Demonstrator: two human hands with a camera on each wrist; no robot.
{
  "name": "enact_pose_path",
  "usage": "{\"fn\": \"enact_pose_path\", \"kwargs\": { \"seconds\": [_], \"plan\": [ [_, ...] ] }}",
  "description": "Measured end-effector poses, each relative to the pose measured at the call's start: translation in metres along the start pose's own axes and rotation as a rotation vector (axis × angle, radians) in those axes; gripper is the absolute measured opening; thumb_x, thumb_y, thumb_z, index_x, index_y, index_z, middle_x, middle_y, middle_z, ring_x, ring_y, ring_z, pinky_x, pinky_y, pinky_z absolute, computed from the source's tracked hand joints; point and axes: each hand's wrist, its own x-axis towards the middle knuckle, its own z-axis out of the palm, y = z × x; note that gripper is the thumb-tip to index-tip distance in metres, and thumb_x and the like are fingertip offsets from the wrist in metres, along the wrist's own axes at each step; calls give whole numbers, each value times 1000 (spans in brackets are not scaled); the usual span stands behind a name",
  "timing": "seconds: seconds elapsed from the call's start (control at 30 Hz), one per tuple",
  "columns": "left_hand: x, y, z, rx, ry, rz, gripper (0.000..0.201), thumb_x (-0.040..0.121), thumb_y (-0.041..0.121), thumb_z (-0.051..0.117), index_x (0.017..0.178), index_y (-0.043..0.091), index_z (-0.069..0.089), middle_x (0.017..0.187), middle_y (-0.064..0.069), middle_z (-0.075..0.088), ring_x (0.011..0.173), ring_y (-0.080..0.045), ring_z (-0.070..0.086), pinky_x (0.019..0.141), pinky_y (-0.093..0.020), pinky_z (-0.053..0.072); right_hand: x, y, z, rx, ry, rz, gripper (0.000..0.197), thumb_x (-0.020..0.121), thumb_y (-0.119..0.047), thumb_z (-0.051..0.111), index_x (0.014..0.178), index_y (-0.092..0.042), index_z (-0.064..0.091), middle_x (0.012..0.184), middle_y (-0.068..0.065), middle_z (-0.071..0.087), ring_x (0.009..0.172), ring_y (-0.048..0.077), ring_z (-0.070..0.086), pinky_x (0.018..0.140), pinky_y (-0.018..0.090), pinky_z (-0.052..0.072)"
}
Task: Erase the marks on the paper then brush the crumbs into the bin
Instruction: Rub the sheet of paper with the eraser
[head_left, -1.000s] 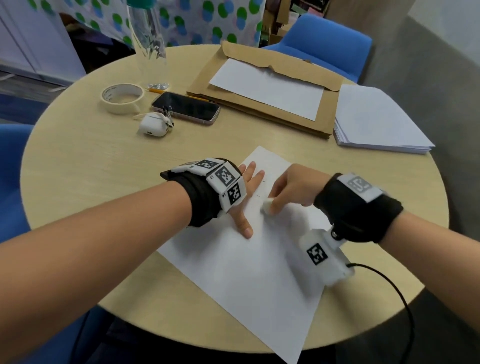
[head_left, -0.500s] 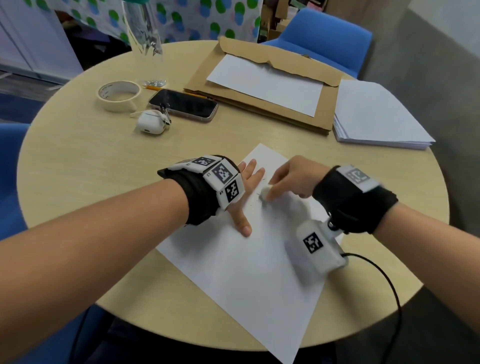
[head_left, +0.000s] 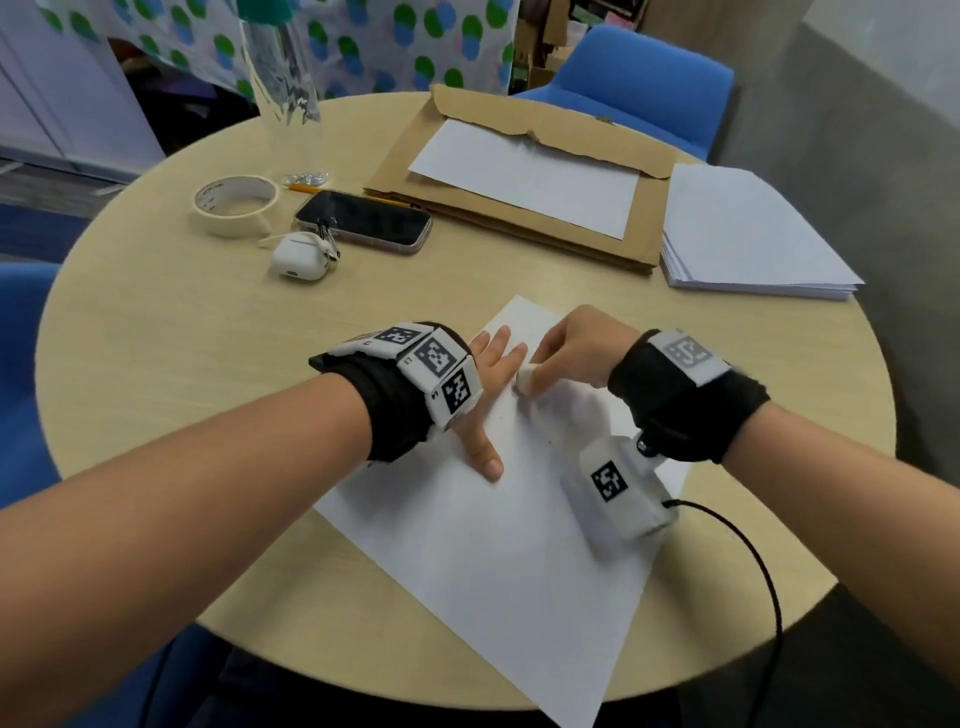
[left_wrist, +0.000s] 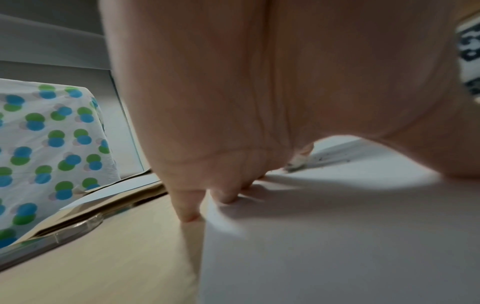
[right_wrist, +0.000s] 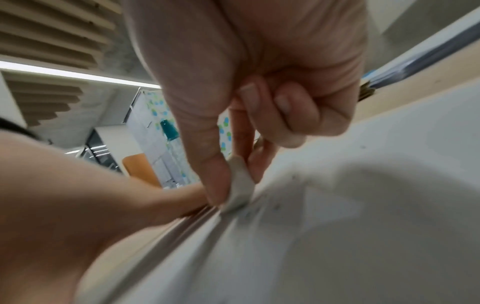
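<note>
Eraser (head_left: 524, 382) pressed to a white sheet of paper (head_left: 467, 545) at centre frame, pinched between thumb and fingertips of the right hand (head_left: 576, 353), whose grip is clenched on it, the spare fingers curled into the palm. In the right wrist view the eraser (right_wrist: 240, 185) meets the paper (right_wrist: 363, 226) on its lower edge, tilted, apparently so that a narrow face does the rubbing. The left hand (head_left: 488, 384) lies flat just left of the eraser, fingers straight and spread, thumb pointing toward the lower frame; its grip is released and holds nothing, and it seems set there to pin the sheet against the pull of the strokes. Dark crumbs (left_wrist: 327, 157) speckle the paper beyond the palm in the left wrist view, close to the rubbed patch, so the erasing step appears to be under way and the brushing not yet begun. No bin shows in any view.

The sheet lies askew on the round desk (head_left: 156, 338), one corner overhanging the near edge at lower frame. Across the upper frame sit a tape roll (head_left: 236, 205), a phone (head_left: 363, 221), an earbud case (head_left: 298, 260), a torn brown envelope (head_left: 519, 156) and a paper stack (head_left: 748, 234), all well apart from the work.
</note>
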Motion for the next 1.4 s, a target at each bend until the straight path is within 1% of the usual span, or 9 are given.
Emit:
{"fn": "enact_pose_path", "kwargs": {
  "seconds": [0.27, 0.43, 0.57, 0.77, 0.93, 1.03, 1.17, 1.23, 1.4],
  "plan": [
    [-2, 5, -1, -16, -1, -24, 136, 63, 65, 71, 144, 16, -27, 152, -8, -30, 144, -26, -20, 117, -48, 2, -36, 31, 15, -43, -104, -50, 11, 70, -23, 77, 65, -23, 68, 46, -13, 55, 49, 3, 45, 49, 15, 33],
    [-9, 17, 1, -73, 43, -26, 128, 67, 65, 67, 146, 18, -21, 154, -9, -26, 145, -27, -16, 116, -49, 3, -23, 59, 0, 1199, 100, 177, 5, 82, -15, 65, 80, -17, 61, 64, -5, 52, 39, 7, 30, 37, 15, 29],
    [-18, 28, -8, -28, 41, 20, 108, 78, 59, 60, 150, 15, -7, 158, -6, -15, 146, -27, -4, 115, -51, 6, -18, 74, 12, 1583, 218, 204, 7, 85, -19, 58, 80, -18, 54, 61, -5, 48, 35, 6, 33, 36, 13, 32],
    [-51, 59, -7, 127, 69, 275, 81, 93, 49, 43, 150, 17, -5, 156, 1, -21, 145, -21, -16, 117, -44, -5, -21, 82, 13, 1695, 179, 164, 14, 88, -21, 52, 82, -10, 60, 64, -1, 43, 36, 6, 37, 38, 14, 37],
    [-57, 83, 11, 180, -109, 539, 79, 93, 51, 40, 150, 23, -6, 158, 5, -13, 145, -23, -15, 117, -46, -4, -22, 83, 13, 1728, 135, 154, 16, 89, -22, 51, 85, -10, 61, 63, -1, 45, 35, 6, 39, 39, 13, 38],
    [-53, 69, 12, 158, -143, 485, 83, 92, 54, 39, 149, 22, -13, 156, 4, -20, 144, -19, -17, 117, -43, -7, -21, 85, 13, 1723, 111, 147, 13, 88, -22, 53, 87, -12, 61, 62, -2, 47, 35, 6, 40, 38, 15, 40],
    [-41, 27, 4, 211, -41, -30, 90, 89, 67, 25, 147, 14, -19, 154, -3, -25, 145, -20, -15, 117, -44, -6, -19, 90, 13, 1754, 88, 140, 13, 88, -23, 53, 86, -13, 62, 62, -2, 48, 36, 7, 41, 40, 14, 40],
    [-40, 20, -3, 213, 4, -157, 93, 86, 71, 17, 146, 10, -20, 153, -5, -27, 144, -20, -18, 117, -46, -8, -19, 92, 13, 1757, 67, 138, 15, 87, -25, 52, 85, -13, 62, 61, -3, 49, 36, 7, 40, 41, 15, 39],
    [-58, 50, 8, 49, -113, 256, 73, 94, 58, 21, 146, 26, -20, 153, 6, -29, 143, -14, -22, 117, -40, -9, -18, 95, 11, 1754, 27, 113, 15, 83, -26, 51, 80, -15, 61, 57, -6, 47, 35, 6, 39, 39, 14, 34]
  ]
}}
